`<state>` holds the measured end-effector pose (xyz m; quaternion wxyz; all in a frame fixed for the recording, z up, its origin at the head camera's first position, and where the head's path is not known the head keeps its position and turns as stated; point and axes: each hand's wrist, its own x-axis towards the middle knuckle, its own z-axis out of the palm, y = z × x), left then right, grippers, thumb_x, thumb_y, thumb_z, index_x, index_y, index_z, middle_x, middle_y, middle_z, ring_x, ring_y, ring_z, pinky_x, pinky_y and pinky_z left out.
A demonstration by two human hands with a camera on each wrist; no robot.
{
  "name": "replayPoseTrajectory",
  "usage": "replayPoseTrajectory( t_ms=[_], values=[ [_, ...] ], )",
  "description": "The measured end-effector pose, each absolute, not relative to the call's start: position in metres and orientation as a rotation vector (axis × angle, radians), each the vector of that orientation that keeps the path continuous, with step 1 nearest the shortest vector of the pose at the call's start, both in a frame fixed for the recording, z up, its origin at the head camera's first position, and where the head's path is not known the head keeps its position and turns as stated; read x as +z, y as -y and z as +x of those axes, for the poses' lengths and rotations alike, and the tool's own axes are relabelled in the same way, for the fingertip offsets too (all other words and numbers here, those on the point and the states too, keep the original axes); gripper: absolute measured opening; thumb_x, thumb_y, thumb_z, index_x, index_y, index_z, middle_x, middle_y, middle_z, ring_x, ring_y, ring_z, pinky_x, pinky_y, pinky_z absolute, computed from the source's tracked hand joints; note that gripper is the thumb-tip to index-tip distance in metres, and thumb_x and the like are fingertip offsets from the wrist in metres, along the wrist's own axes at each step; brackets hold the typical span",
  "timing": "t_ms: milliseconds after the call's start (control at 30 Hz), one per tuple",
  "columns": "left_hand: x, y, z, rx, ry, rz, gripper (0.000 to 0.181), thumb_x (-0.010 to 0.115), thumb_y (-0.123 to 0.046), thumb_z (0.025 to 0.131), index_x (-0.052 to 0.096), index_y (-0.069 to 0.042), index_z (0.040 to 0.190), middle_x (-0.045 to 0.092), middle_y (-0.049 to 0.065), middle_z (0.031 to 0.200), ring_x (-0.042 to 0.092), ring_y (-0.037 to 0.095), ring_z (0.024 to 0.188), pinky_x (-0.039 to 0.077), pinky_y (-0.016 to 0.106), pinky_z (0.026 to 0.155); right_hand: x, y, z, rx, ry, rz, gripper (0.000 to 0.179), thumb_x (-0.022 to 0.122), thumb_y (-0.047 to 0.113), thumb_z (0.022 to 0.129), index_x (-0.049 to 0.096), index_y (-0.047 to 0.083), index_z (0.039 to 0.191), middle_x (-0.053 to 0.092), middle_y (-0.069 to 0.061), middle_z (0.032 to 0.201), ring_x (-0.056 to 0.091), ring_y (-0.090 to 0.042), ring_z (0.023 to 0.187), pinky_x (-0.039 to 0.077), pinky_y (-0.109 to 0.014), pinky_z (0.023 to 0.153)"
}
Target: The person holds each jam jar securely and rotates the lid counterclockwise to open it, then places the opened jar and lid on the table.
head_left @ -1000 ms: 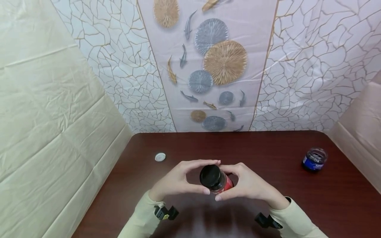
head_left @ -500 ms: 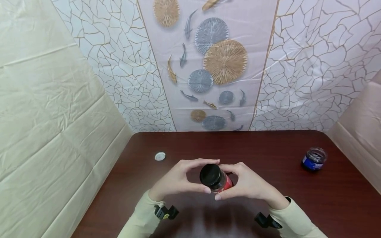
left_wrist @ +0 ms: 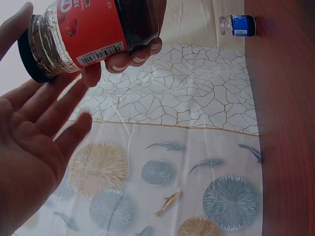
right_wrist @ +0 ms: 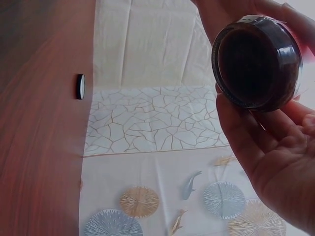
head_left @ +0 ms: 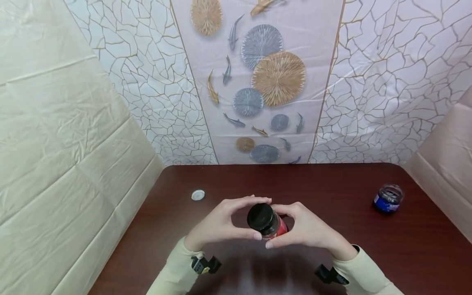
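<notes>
A glass jar (left_wrist: 93, 32) with a red strawberry label and dark contents is held tilted above the table, its black lid (head_left: 260, 217) toward the left. My left hand (head_left: 219, 221) has thumb and fingers on either side of the lid, gripping it at the rim. From the other end, my right hand (head_left: 309, 227) grips the jar's body, thumb on the near side and fingers on the far side. The jar's dark base (right_wrist: 251, 69) faces the right wrist camera. Much of the label is behind the right fingers in the head view.
On the dark red wooden table (head_left: 332, 180), an uncapped jar with a blue label (head_left: 388, 199) stands at the far right. A loose lid (head_left: 198, 195) lies at the back left, white inside up. A patterned cloth (head_left: 276, 123) hangs behind the table's back edge.
</notes>
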<state>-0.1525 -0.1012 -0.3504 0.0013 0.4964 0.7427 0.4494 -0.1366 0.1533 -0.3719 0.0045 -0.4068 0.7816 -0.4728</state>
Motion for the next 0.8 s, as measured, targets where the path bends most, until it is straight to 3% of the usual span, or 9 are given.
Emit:
replayPoseTrajectory(
  t_ms=[100,200,367,667,800],
  values=[
    [-0.351,0.1,-0.152,1.419,-2.344,1.535,0.073,0.086,-0.025,0.083,0.052,-0.027,0.147,0.061,-0.007,0.14,0.052,0.011,0.133,0.032,0.037,0.118,-0.374,-0.153,-0.136,-1.484,-2.457,-1.28,0.049,0.088,0.034,0.078,0.068,0.028,0.122,0.074,0.013,0.099,0.069,-0.01,0.088,0.054,-0.028,0.077],
    [-0.352,0.099,-0.152,1.426,-2.325,1.524,0.078,0.087,-0.024,0.082,0.048,-0.028,0.149,0.058,-0.007,0.143,0.051,0.011,0.134,0.037,0.036,0.115,-0.374,-0.152,-0.136,-1.484,-2.458,-1.277,0.048,0.089,0.034,0.077,0.069,0.029,0.12,0.074,0.014,0.097,0.069,-0.009,0.087,0.054,-0.028,0.076],
    [-0.352,0.094,-0.152,1.435,-2.27,1.575,0.084,0.087,-0.018,0.081,0.043,-0.025,0.153,0.057,-0.004,0.144,0.051,0.013,0.135,0.037,0.036,0.114,-0.375,-0.151,-0.136,-1.49,-2.434,-1.271,0.044,0.089,0.033,0.078,0.07,0.028,0.117,0.073,0.013,0.095,0.067,-0.009,0.085,0.054,-0.027,0.074],
    [-0.353,0.086,-0.153,1.441,-2.231,1.614,0.085,0.086,-0.016,0.081,0.042,-0.022,0.153,0.054,-0.008,0.147,0.05,0.014,0.136,0.04,0.035,0.112,-0.378,-0.15,-0.136,-1.482,-2.451,-1.274,0.032,0.088,0.035,0.078,0.072,0.029,0.104,0.067,0.015,0.081,0.058,-0.004,0.07,0.05,-0.026,0.058],
    [-0.353,0.083,-0.152,1.453,-2.213,1.599,0.084,0.085,-0.015,0.082,0.042,-0.023,0.153,0.054,-0.008,0.147,0.051,0.014,0.134,0.041,0.035,0.111,-0.378,-0.149,-0.136,-1.48,-2.448,-1.249,0.032,0.089,0.036,0.077,0.073,0.029,0.104,0.069,0.015,0.084,0.06,-0.005,0.074,0.051,-0.026,0.062]
  ],
)
